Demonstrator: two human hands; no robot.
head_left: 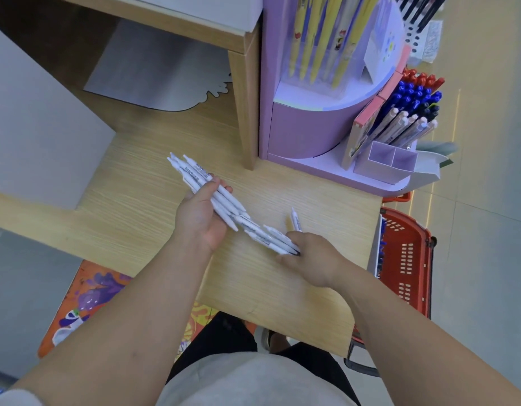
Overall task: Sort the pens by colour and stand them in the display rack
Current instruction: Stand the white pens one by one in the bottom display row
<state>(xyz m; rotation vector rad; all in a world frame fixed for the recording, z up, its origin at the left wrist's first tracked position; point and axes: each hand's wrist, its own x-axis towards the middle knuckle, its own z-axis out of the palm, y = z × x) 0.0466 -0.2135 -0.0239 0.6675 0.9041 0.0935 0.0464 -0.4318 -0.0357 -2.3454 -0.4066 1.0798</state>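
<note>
My left hand (pixel 202 213) grips a bundle of several white pens (pixel 194 174), their tips pointing up and to the left over the wooden shelf (pixel 153 200). My right hand (pixel 309 256) lies on the shelf and holds a few more white pens (pixel 271 234); one of these pens (pixel 295 219) sticks up between its fingers. The lilac display rack (pixel 312 124) stands at the back right. Its side compartments (pixel 411 112) hold red, blue, dark and pale-capped pens standing upright, and two small front compartments (pixel 394 159) look empty.
A red shopping basket (pixel 405 256) with more blue pens in it sits below the shelf's right edge. A wooden upright (pixel 244 106) stands left of the rack. Yellow pens (pixel 320 39) hang in the rack's upper part. A white box (pixel 33 127) stands at the left.
</note>
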